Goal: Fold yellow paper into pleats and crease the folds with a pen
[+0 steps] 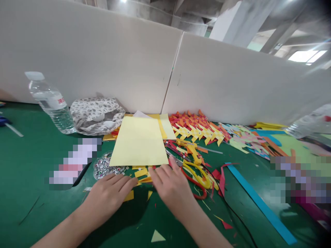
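A small folded strip of yellow-orange paper (145, 179) lies between my two hands. My left hand (110, 193) has its fingers pressed together, with the thumb and index tips on the strip's left end. At the other end, the fingers of my right hand (172, 184) are bent down onto the paper, partly hiding it. Just beyond the fingertips lies a large pale yellow sheet (139, 141). Small yellow paper pieces (141, 172) lie around the hands. To the right of my right hand are yellow-handled scissors (200, 174) and a red-handled pair (200, 197).
A yellow glue gun (192, 150) with a black cord lies beyond the scissors. Woven paper fish (193, 127) are piled near the white partition (219, 79). At left are a gem tray (103, 167), a phone (77, 163) and a water bottle (53, 103). A blue strip (261, 203) lies right.
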Motion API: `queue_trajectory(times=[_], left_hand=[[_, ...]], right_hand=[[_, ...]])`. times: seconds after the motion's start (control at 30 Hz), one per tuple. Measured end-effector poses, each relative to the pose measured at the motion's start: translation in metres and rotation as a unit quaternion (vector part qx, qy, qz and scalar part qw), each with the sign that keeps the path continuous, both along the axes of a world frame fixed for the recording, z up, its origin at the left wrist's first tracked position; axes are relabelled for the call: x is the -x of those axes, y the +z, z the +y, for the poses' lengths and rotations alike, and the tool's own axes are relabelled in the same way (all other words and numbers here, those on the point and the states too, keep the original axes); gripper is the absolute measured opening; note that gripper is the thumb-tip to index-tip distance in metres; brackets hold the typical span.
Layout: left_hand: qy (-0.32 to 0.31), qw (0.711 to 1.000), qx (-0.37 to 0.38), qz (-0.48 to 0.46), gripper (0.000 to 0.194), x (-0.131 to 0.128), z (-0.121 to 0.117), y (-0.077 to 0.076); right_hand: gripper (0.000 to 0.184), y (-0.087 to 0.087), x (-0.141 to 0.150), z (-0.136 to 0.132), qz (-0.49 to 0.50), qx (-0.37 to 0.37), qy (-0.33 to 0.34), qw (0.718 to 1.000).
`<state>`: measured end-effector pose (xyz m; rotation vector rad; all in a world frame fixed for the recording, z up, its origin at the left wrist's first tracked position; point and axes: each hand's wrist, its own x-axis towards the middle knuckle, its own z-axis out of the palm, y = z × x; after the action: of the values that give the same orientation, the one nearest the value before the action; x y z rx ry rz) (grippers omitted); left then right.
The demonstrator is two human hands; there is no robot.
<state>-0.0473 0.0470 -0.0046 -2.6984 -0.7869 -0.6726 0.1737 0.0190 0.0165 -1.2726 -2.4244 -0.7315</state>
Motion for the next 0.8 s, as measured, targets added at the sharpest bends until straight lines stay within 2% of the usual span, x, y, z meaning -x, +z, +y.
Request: queue_trajectory(times=[0.13,0.27,0.4,0.53,0.7,0.8], left_hand=[[-0.01,0.999,0.008,-0.034,0.024,-0.003,0.001,0.002],[0.013,0.998,0.009,-0.067,0.023,0.006,0.012,0.001],[0.031,0.997,0.02,-0.069,0.027,0.014,0.017,-0.005],[0.022,0.994,0.04,-0.099,0.028,0.011,0.011,-0.012],[-0.037,0.989,0.075,-0.122,0.026,-0.002,-0.001,-0.009],[-0.019,0.983,0.115,-0.142,0.021,-0.007,-0.003,-0.005]], right_hand=[[0.022,-0.006,0.008,-0.002,0.014,0.039,0.011,0.999],[0.019,-0.007,-0.014,0.005,0.068,0.066,-0.014,0.995],[0.018,-0.005,-0.028,0.008,0.091,0.092,-0.027,0.991],[0.021,-0.004,-0.018,0.004,0.118,0.097,-0.017,0.988],[0.023,-0.007,0.003,-0.004,0.095,0.096,0.038,0.99],[0.022,-0.009,0.008,-0.006,0.094,0.079,0.05,0.991]])
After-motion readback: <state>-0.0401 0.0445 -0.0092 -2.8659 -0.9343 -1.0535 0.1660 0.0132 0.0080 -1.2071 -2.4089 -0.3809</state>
